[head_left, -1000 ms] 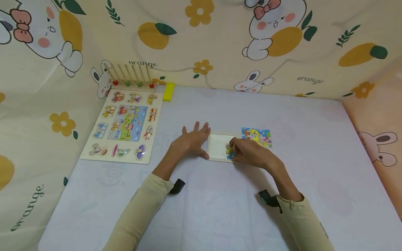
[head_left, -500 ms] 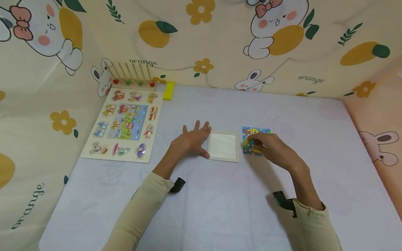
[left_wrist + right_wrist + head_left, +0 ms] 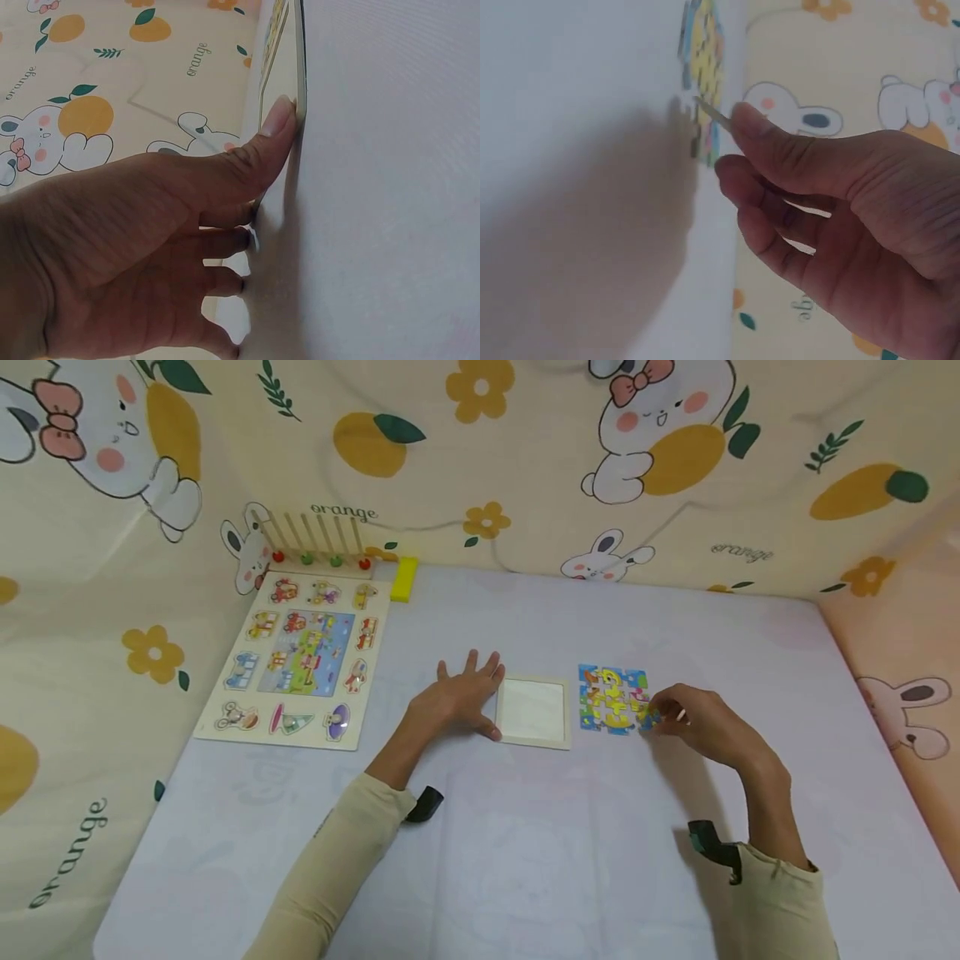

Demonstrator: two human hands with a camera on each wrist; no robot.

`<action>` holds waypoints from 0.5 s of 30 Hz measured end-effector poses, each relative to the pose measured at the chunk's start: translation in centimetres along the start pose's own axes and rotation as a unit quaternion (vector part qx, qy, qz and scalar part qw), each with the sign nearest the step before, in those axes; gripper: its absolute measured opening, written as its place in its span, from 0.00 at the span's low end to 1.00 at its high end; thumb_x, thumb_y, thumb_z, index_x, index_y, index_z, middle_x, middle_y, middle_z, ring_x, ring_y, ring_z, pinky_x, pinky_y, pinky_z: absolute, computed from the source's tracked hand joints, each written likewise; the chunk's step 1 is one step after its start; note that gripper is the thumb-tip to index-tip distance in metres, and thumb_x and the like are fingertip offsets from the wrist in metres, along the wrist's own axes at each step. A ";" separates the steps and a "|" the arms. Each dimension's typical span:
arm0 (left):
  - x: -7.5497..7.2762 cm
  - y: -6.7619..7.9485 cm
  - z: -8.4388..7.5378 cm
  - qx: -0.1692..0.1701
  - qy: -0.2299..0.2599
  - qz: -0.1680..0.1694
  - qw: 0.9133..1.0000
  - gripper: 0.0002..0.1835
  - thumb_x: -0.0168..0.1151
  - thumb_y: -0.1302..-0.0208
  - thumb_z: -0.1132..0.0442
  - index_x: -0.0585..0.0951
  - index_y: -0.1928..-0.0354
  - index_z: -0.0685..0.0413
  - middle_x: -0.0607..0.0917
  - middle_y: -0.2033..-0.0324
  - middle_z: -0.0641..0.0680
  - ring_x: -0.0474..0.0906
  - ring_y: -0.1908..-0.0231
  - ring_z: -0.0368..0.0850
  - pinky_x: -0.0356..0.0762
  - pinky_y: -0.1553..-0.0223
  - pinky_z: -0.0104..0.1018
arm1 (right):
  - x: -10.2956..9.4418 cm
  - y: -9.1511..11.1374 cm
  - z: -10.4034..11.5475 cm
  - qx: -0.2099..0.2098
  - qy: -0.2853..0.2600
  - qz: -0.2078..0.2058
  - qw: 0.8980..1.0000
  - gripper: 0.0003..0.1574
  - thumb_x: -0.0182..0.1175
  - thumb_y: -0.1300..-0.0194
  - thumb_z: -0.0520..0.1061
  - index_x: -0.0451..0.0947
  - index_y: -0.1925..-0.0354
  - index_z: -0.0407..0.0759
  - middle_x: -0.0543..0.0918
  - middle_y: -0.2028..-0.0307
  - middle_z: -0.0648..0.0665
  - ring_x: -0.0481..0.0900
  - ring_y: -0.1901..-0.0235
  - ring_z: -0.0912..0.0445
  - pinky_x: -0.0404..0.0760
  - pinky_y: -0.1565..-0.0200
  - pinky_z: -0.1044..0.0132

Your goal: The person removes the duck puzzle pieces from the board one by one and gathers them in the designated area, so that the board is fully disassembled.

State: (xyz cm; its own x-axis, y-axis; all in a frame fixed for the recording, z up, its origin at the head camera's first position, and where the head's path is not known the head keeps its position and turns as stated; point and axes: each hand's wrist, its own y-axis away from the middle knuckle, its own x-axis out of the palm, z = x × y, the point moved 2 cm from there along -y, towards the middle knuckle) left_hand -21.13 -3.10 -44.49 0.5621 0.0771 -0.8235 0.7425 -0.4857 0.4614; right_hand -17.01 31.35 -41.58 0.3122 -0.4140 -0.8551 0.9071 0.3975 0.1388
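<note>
My left hand (image 3: 457, 700) lies with fingers spread at the left side of a shallow white puzzle tray (image 3: 567, 718). In the left wrist view the thumb (image 3: 279, 118) rests on the tray's rim. Right of the tray, a small jigsaw puzzle (image 3: 609, 693) in yellow, blue and pink lies assembled on the table. My right hand (image 3: 701, 718) is at its lower right corner, pinching a puzzle piece (image 3: 714, 114) between thumb and index finger. Edge-on in the right wrist view, the piece is tilted close over the puzzle. Nothing lies inside the tray.
A large wooden picture puzzle board (image 3: 367, 693) lies at the table's left. Behind it stands a rack of thin pegs (image 3: 318, 535) with red and green beads, beside a yellow block (image 3: 403, 579). Patterned cloth walls (image 3: 525, 460) border the table.
My right hand has moved right, from the tray across to the assembled puzzle's far corner. The piece seen over the tray earlier is gone from there. The left hand stays put.
</note>
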 end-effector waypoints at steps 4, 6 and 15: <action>0.0 0.1 -0.1 0.001 0.006 0.000 1.000 0.62 0.76 0.40 0.43 0.45 0.15 0.52 0.36 0.15 0.52 0.29 0.15 0.59 0.37 0.21 0.74 | 0.4 0.0 -0.8 0.006 -0.008 0.021 1.000 0.18 0.73 0.40 0.31 0.82 0.51 0.30 0.86 0.57 0.38 0.81 0.57 0.49 0.78 0.58 0.71; 0.0 0.1 -0.2 0.001 0.007 0.000 1.000 0.63 0.76 0.40 0.44 0.45 0.15 0.52 0.36 0.15 0.52 0.29 0.15 0.59 0.36 0.21 0.74 | 0.7 -0.1 -0.9 0.007 -0.011 0.024 1.000 0.18 0.73 0.40 0.32 0.82 0.51 0.30 0.85 0.57 0.38 0.80 0.57 0.49 0.78 0.58 0.71; 0.0 0.0 -0.1 0.011 0.007 0.013 1.000 0.63 0.75 0.39 0.43 0.43 0.15 0.52 0.35 0.15 0.52 0.27 0.15 0.59 0.35 0.21 0.75 | 1.1 -0.6 -0.9 0.024 0.027 0.037 0.999 0.16 0.74 0.41 0.33 0.85 0.54 0.29 0.84 0.59 0.38 0.79 0.59 0.49 0.78 0.58 0.66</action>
